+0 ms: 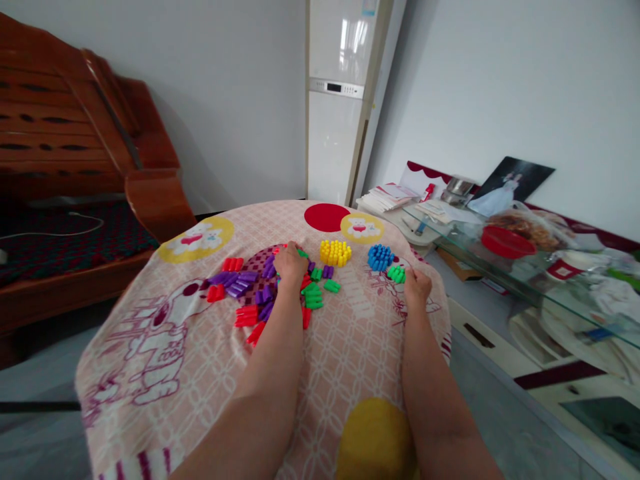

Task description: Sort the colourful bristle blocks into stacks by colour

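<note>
Small plastic blocks in red, purple and green lie in a loose pile on the round table; a purple group [237,283], a red group [246,315] and a green group [313,296] show. My left hand [291,265] reaches into the far side of this pile, fingers bent down and closed; what they pinch is hidden. Farther right, my right hand [418,289] is closed at the edge of a small green cluster of blocks [397,274], its fingertips touching it. Just beyond stands a tight blue cluster [381,257], and left of that a yellow cluster [335,253].
A patterned pink cloth [350,353] covers the table. At the right, a glass-topped cabinet [550,293] carries a red bowl [507,241], papers and a photo. A wooden bench [60,153] stands left, and a tall white appliance [334,133] stands behind.
</note>
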Demonstrator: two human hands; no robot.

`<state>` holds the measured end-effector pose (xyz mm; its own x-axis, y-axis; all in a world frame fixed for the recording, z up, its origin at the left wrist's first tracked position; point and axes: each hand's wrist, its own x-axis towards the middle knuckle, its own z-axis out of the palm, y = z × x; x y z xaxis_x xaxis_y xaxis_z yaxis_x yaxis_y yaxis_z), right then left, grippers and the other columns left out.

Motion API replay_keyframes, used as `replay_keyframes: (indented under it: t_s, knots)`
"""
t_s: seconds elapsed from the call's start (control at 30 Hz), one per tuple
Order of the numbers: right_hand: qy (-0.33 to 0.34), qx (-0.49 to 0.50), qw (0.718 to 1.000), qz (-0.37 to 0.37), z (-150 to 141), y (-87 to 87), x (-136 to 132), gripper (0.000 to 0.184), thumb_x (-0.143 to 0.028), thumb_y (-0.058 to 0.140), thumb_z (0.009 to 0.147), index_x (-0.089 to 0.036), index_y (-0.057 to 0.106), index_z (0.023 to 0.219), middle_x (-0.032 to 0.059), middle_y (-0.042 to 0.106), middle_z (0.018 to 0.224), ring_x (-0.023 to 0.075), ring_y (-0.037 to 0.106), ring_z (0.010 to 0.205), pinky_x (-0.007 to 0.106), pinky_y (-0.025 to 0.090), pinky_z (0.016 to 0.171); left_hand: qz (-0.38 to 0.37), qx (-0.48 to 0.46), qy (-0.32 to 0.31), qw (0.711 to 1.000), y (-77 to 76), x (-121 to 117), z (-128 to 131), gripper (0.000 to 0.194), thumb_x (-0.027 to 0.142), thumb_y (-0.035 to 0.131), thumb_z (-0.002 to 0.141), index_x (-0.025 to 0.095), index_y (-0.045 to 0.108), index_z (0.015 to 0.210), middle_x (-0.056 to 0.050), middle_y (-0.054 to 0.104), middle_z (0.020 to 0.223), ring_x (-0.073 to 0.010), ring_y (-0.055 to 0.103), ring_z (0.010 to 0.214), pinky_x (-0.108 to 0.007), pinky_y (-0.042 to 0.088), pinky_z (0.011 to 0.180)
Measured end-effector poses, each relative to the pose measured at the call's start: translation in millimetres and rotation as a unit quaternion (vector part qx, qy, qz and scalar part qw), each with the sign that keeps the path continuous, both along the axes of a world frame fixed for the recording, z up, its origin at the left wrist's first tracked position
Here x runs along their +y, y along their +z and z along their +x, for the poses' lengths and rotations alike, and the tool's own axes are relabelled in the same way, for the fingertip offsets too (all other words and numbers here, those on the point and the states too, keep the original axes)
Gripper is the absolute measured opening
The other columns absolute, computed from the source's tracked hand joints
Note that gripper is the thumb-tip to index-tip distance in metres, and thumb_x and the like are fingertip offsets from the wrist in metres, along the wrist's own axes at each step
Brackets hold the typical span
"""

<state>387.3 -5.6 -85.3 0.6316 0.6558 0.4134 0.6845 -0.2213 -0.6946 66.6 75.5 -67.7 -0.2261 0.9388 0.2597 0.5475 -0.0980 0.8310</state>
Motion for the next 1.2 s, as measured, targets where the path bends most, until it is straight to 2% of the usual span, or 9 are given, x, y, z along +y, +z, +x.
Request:
replay_keyframes:
  t_s: [0.1, 0.27, 0.33, 0.47, 0.57, 0.73, 0.83, 0.97, 1.2]
  knots:
    - [0.001, 0.003, 1.000, 0.013, -2.1, 1.3, -1.3, 0.034, -0.039, 0.044, 0.079, -0.022, 0.046, 0.049, -0.0013, 0.041, 0.048, 0.0148, 0.036, 0.057, 0.030, 0.023, 0.057, 0.014, 0.018, 0.069, 0.997, 5.2, -4.7, 2.5, 0.014, 0.020, 0.065, 0.074, 0.017, 0.066, 0.088, -0.022, 0.068, 0.100, -0.0407, 0.058, 0.115, -0.052, 0.042, 0.096]
    - [0.000, 0.003, 1.000, 0.014, -2.7, 2.0, -1.1, 0.034, -0.038, 0.045, 0.079, -0.021, 0.048, 0.049, -0.0007, 0.044, 0.048, 0.0151, 0.039, 0.058, 0.029, 0.023, 0.056, 0.061, 0.028, 0.104, 0.992, 28.8, -12.2, 4.7, 0.026, 0.012, 0.056, 0.076, 0.016, 0.064, 0.100, -0.016, 0.068, 0.102, -0.0320, 0.063, 0.103, -0.048, 0.046, 0.094]
    - [-0.001, 0.004, 1.000, 0.006, -2.1, 1.9, -0.4, 0.034, -0.038, 0.045, 0.079, -0.021, 0.048, 0.049, -0.0010, 0.043, 0.048, 0.0150, 0.038, 0.057, 0.029, 0.023, 0.056, 0.090, 0.001, 0.076, 0.993, 39.8, -14.5, 13.4, 0.031, 0.013, 0.056, 0.076, 0.014, 0.063, 0.106, -0.012, 0.069, 0.098, -0.0251, 0.066, 0.092, -0.042, 0.051, 0.088]
    - [-0.003, 0.008, 1.000, 0.000, -2.2, 2.1, -0.4, 0.035, -0.038, 0.044, 0.080, -0.022, 0.048, 0.050, -0.0013, 0.043, 0.049, 0.0153, 0.038, 0.057, 0.029, 0.024, 0.058, 0.055, -0.056, -0.081, 0.994, 49.1, -25.4, 57.0, 0.023, 0.017, 0.059, 0.076, 0.014, 0.067, 0.097, -0.005, 0.071, 0.087, -0.0153, 0.066, 0.073, -0.028, 0.053, 0.070]
    - [0.001, 0.005, 1.000, 0.000, -3.4, 3.0, -1.7, 0.035, -0.038, 0.044, 0.080, -0.021, 0.049, 0.050, -0.0012, 0.043, 0.050, 0.0152, 0.038, 0.057, 0.029, 0.024, 0.058, 0.002, -0.032, -0.194, 0.980, 38.6, -40.2, 102.0, 0.010, 0.016, 0.060, 0.077, 0.016, 0.069, 0.081, -0.003, 0.071, 0.077, -0.0138, 0.066, 0.068, -0.025, 0.052, 0.067]
    - [0.004, -0.002, 1.000, 0.014, -3.9, 3.2, -3.0, 0.036, -0.038, 0.045, 0.080, -0.021, 0.048, 0.048, -0.0017, 0.042, 0.048, 0.0145, 0.037, 0.056, 0.029, 0.024, 0.057, -0.058, -0.029, -0.252, 0.966, 4.2, -58.5, 151.1, 0.010, 0.014, 0.062, 0.079, 0.016, 0.072, 0.076, -0.001, 0.072, 0.071, -0.0134, 0.067, 0.069, -0.023, 0.052, 0.068]
    - [0.005, 0.000, 1.000, 0.016, -3.3, 2.4, -2.7, 0.037, -0.039, 0.044, 0.081, -0.021, 0.050, 0.049, -0.0017, 0.042, 0.048, 0.0143, 0.036, 0.055, 0.029, 0.023, 0.056, -0.085, -0.066, -0.281, 0.954, -8.6, -59.7, 159.1, 0.011, 0.016, 0.062, 0.082, 0.016, 0.073, 0.084, -0.001, 0.072, 0.071, -0.0123, 0.066, 0.064, -0.023, 0.053, 0.067]
    - [0.003, 0.003, 1.000, 0.005, -3.1, 2.0, -2.1, 0.036, -0.036, 0.044, 0.081, -0.019, 0.053, 0.051, -0.0003, 0.045, 0.049, 0.0144, 0.037, 0.056, 0.030, 0.024, 0.057, -0.122, -0.112, -0.314, 0.935, -13.4, -57.0, 165.0, 0.019, 0.018, 0.061, 0.085, 0.014, 0.072, 0.101, -0.004, 0.074, 0.076, -0.0141, 0.068, 0.063, -0.027, 0.055, 0.066]
    - [-0.002, 0.001, 1.000, -0.006, -2.5, 1.0, -1.4, 0.037, -0.037, 0.042, 0.083, -0.018, 0.061, 0.058, 0.0023, 0.052, 0.056, 0.0156, 0.038, 0.059, 0.030, 0.025, 0.059, -0.100, -0.119, -0.276, 0.949, -18.6, -58.2, 177.9, 0.036, 0.012, 0.067, 0.077, 0.015, 0.067, 0.113, -0.009, 0.073, 0.106, -0.0170, 0.070, 0.084, -0.032, 0.056, 0.084]
